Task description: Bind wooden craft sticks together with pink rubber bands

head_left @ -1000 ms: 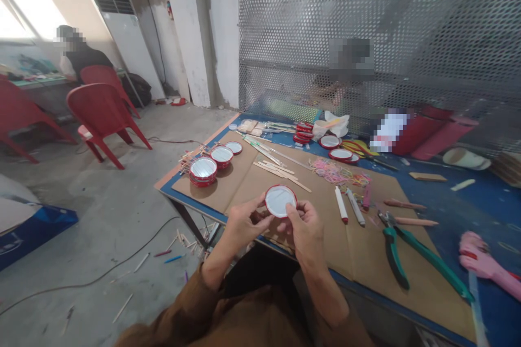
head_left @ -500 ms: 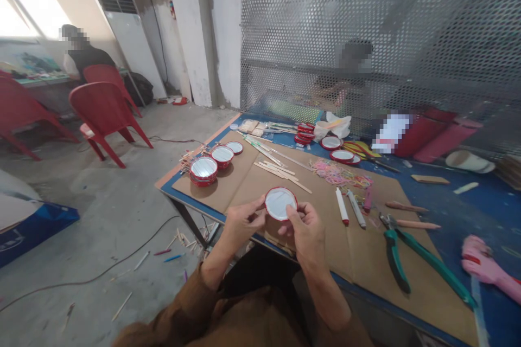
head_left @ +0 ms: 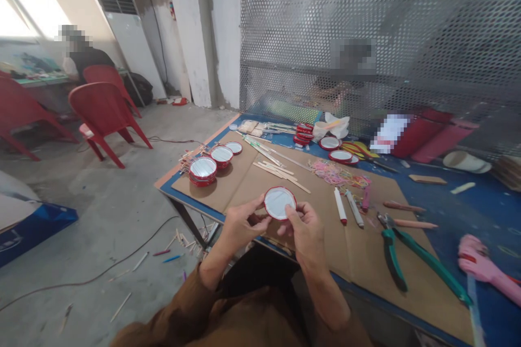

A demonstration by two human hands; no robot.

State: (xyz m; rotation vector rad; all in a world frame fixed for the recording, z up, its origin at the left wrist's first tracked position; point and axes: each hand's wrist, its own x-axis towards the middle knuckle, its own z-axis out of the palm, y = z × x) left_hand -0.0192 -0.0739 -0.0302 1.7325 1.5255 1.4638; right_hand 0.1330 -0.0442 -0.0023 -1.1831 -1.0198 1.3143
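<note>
A small drum (head_left: 279,205) with a red rim and a pale, shiny round face is held up over the table's near edge, its face tilted towards me. My left hand (head_left: 244,223) pinches the rim from the left with thumb and fingertips. On the other side, my right hand (head_left: 306,227) grips it with the thumb pressed on the lower right of the face; its other fingers are partly hidden behind. Beyond the hands, flat wooden sticks (head_left: 280,169) lie on a brown cardboard sheet (head_left: 244,187). The drum's underside is out of sight.
Stacked red drums (head_left: 203,172) stand at left. Coloured rubber bands (head_left: 336,172), markers (head_left: 340,206), green-handled pliers (head_left: 394,260) and a pink glue gun (head_left: 482,263) lie to the right. A perforated metal screen (head_left: 285,38) rises behind the table. Red chairs (head_left: 103,105) stand on the left.
The view has shifted very slightly. Both hands keep the same hold on the drum, with no clear movement of it.
</note>
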